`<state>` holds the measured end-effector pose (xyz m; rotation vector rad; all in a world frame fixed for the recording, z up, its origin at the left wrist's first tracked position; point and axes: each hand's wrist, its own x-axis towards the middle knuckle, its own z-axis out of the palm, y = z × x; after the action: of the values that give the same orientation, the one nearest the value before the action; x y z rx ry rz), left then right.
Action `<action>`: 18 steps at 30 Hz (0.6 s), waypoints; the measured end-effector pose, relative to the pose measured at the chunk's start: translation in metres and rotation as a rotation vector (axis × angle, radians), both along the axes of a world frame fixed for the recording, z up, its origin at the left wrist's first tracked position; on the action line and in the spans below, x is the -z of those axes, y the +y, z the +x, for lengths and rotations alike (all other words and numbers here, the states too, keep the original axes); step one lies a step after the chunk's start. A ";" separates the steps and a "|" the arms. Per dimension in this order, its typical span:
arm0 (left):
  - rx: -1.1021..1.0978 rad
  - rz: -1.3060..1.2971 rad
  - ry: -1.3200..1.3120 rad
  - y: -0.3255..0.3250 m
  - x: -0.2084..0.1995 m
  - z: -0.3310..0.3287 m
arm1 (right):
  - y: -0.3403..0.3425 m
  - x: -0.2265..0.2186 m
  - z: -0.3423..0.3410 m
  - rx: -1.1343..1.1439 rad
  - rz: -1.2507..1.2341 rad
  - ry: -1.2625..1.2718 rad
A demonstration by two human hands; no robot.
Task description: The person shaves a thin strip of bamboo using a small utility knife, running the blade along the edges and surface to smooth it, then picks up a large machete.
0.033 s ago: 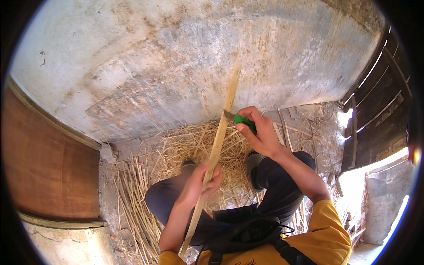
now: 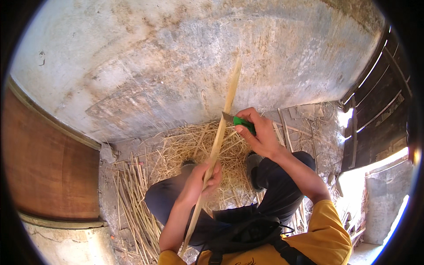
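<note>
A long pale bamboo strip slants from beside my left forearm up toward the wall, its far end pointed away from me. My left hand is closed around its lower half; the fingers are slightly blurred. In my right hand is a knife with a green handle, gripped between thumb and fingers. Its short dark blade points left and touches the strip's right edge, above the left hand. Where the blade meets the strip, I cannot tell how deep it sits.
Pale shavings cover the floor between my shoes. A bundle of thin sticks lies at the left, near a brown wooden panel. Ahead rises a stained wall. Dark slatted boards stand at the right.
The knife has shifted very slightly left. The bamboo strip looks a little narrower near its far end, as if slightly turned. Both hands keep their grips.
</note>
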<state>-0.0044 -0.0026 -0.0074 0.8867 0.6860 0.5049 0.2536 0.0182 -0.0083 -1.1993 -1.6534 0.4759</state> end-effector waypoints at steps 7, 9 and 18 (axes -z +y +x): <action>-0.112 0.174 0.107 0.013 0.009 0.008 | -0.002 0.011 -0.010 -0.092 0.054 -0.191; -0.114 0.157 0.138 0.011 0.014 0.010 | -0.003 0.012 -0.012 -0.110 0.057 -0.215; -0.077 0.156 0.120 0.010 0.025 -0.001 | -0.008 0.015 -0.027 -0.149 0.119 -0.303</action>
<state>-0.0055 0.0073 -0.0328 1.0459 0.8010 0.5833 0.2267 0.0104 -0.0234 -1.1052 -2.0110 0.2915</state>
